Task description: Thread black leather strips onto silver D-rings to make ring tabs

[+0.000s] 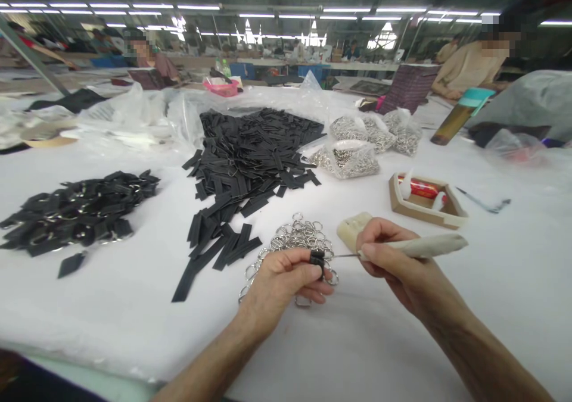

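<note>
My left hand (281,280) pinches a small folded black strap (317,259) with a metal ring in it, above a loose heap of silver metal rings (299,239). My right hand (397,259) grips a cream-handled awl (420,246), and its thin steel tip reaches toward the strap. A cream block (353,229) lies partly under my right hand. Black strap pieces form a large pile (254,158) beyond my hands. Further left lies a heap of black straps fitted with rings (75,214).
Clear bags of rings (351,159) lie at the back. A cardboard tray (424,199) holds a red tube. A tall bottle (456,116) and plastic sheeting (129,119) lie farther out on the white table (357,342). A co-worker (469,65) sits at the far right.
</note>
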`<state>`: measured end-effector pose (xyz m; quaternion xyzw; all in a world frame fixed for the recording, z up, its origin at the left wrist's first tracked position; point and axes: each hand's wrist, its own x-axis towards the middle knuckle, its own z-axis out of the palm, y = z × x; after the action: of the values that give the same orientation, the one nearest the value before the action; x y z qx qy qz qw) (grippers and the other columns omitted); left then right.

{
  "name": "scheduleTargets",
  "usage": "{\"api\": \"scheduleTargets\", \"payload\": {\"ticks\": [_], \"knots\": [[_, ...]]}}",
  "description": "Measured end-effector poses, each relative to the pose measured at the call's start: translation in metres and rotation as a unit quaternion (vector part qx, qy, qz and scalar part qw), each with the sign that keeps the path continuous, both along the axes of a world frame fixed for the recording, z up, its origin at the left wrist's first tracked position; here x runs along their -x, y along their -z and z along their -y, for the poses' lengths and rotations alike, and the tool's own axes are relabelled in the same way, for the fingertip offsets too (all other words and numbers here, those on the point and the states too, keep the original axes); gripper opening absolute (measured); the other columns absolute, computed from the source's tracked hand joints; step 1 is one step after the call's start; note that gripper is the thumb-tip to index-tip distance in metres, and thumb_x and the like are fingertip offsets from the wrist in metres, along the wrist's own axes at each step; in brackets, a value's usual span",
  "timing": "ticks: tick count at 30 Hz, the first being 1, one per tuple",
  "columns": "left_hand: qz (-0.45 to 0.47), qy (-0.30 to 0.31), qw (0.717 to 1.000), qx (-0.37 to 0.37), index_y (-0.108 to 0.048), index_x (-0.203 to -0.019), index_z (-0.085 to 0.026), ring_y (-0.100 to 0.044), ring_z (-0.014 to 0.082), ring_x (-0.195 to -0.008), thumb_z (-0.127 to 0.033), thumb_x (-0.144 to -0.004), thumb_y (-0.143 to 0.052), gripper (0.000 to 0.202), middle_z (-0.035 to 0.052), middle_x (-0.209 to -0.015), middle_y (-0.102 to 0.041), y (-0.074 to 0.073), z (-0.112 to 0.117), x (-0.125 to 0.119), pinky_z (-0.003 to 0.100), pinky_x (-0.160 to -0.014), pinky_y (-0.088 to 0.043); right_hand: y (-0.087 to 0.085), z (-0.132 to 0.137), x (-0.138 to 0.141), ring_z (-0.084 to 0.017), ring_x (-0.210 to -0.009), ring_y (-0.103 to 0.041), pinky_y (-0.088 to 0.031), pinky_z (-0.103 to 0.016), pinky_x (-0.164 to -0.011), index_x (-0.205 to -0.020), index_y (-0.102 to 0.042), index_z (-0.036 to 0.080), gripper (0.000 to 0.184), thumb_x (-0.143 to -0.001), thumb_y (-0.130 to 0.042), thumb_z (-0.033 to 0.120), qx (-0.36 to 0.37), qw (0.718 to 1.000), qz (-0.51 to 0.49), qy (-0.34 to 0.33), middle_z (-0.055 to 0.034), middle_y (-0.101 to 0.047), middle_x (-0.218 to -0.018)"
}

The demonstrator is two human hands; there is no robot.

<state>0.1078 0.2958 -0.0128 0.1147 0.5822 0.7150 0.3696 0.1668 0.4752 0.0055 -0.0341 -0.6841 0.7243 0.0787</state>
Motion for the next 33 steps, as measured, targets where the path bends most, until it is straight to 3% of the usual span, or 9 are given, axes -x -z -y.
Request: {"api": "scheduleTargets", "payload": {"ticks": [17,28,33], "knots": [[0.002,0.021,1.000,0.006,-0.068,-0.076,-0.011,-0.065,0.0143,-0.061,-0.022,-0.076,-0.060,0.013,0.0066,-0.073,-0.068,-0.0005,0.0004,-0.0005,0.023,-0.060,-0.053,0.0077,-0.0003,0.0027,-0.008,-0.050,-0.034,-0.023,-0.022,-0.045,-0.067,-0.051,0.018,0.016,-0.077,-0.061,0.025,-0.020,0.999,0.011,-0.025,0.0042,-0.046,-0.055],[0.030,0.000,0.999,-0.009,-0.067,-0.071,-0.010,-0.062,0.0127,-0.052,-0.020,-0.074,-0.061,0.012,0.0048,-0.065,-0.067,0.0007,-0.0010,-0.0019,0.022,-0.053,-0.052,0.0088,0.0035,0.0028,-0.009,-0.049,-0.033,-0.021,-0.023,-0.045,-0.065,-0.052,0.017,0.017,-0.075,-0.062,0.027,-0.030,0.999,0.021,-0.020,0.0045,-0.043,-0.052],[0.036,-0.016,0.999,0.004,-0.066,-0.068,-0.009,-0.061,0.0125,-0.050,-0.022,-0.072,-0.062,0.014,0.0052,-0.061,-0.066,0.0024,0.0000,-0.0010,0.022,-0.052,-0.052,0.0014,0.0009,0.0000,-0.010,-0.051,-0.033,-0.021,-0.023,-0.045,-0.065,-0.051,0.018,0.016,-0.075,-0.061,0.026,-0.028,1.000,0.005,0.003,0.0032,-0.045,-0.055]]}}
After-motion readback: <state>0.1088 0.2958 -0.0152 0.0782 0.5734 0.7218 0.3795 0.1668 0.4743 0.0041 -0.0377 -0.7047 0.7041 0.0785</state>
